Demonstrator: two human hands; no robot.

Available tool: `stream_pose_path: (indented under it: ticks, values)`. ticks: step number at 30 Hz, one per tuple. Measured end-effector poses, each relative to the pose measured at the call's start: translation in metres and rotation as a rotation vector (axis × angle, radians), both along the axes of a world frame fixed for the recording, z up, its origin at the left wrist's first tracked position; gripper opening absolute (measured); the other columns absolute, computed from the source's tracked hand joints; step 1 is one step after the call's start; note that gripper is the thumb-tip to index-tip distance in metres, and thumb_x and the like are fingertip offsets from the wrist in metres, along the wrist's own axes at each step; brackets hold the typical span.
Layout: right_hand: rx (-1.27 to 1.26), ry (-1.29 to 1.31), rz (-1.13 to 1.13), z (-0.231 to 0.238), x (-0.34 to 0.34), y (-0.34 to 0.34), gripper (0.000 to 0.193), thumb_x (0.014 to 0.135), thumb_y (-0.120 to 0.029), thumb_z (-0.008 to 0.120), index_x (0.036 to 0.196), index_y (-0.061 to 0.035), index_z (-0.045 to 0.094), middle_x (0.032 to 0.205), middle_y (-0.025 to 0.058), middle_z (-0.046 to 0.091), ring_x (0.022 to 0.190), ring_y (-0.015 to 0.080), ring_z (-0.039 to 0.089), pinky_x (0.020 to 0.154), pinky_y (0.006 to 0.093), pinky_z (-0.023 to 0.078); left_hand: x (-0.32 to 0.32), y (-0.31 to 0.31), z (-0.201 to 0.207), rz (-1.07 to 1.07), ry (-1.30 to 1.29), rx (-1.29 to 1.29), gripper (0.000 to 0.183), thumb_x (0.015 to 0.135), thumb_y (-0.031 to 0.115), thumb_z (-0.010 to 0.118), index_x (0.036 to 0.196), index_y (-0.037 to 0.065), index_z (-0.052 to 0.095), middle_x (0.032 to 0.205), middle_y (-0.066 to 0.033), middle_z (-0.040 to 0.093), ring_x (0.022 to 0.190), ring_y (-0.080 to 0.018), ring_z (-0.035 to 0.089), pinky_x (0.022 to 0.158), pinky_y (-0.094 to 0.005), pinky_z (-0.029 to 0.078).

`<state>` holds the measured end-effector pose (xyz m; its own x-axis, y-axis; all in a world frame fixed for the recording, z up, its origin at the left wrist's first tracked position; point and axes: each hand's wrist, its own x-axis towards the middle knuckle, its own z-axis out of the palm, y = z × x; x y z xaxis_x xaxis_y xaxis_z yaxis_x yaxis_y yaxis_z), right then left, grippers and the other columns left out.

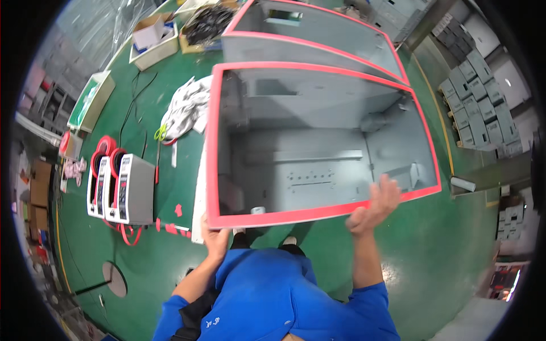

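Note:
In front of me is a large open grey metal box (313, 142), its rim covered with red tape (284, 218). My left hand (216, 240) is at the near left corner of the box, gripping its edge; most of its fingers are hidden by the rim. My right hand (376, 206) is at the near edge, toward the right, with fingers raised and apart and the palm against or just above the taped rim. Inside the box are a long slot, a row of small holes and a rail. Behind it stands a second grey metal box (318, 31) with a red-taped rim.
Two white tape dispensers (133, 193) with red rolls stand on the green surface at left. Nearby lie white cloths (186, 108), yellow-green scissors (161, 132) and red tape scraps (170, 228). White bins (153, 54) stand farther back. Stacked grey boxes (480, 102) fill the right side.

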<state>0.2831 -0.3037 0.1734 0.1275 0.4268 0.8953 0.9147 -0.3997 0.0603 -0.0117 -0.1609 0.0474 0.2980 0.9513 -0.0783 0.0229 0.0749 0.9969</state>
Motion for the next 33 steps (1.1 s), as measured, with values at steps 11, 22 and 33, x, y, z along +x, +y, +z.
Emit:
stream_pose_path:
  ticks: [11,22,33]
  values:
    - [-0.206,0.193,0.483,0.027,-0.003,0.038,0.041,0.082,-0.033,0.05,0.115,-0.0092,0.055,0.12,0.0109,0.055,0.11,0.0225,0.053,0.095,0.0388,0.034,0.053,0.088,0.012,0.374,-0.218,0.005,0.02,0.086,0.014,0.06,0.099,0.011,0.045,0.062,0.0036,0.043,0.045,-0.0038,0.038,0.036,-0.0176,0.03]
    - [0.311,0.374,0.213,0.044,0.115,-0.105,0.035,0.076,-0.007,0.045,0.109,0.0043,0.047,0.101,0.02,0.055,0.086,0.0334,0.056,0.075,0.0444,0.047,0.139,0.02,0.191,0.116,-0.58,0.581,0.026,0.095,0.029,0.04,0.102,0.004,0.045,0.081,-0.0049,0.045,0.07,-0.013,0.042,0.06,-0.0238,0.037]
    - [-0.016,0.587,0.54,0.083,0.166,-0.065,0.054,0.07,-0.001,0.061,0.119,0.0115,0.041,0.114,0.0255,0.043,0.097,0.0351,0.051,0.081,0.0375,0.046,0.382,-0.14,0.229,-0.663,-0.402,-0.078,0.04,0.098,0.018,0.027,0.135,0.002,0.03,0.138,-0.0112,0.034,0.121,-0.0187,0.039,0.101,-0.0303,0.033]
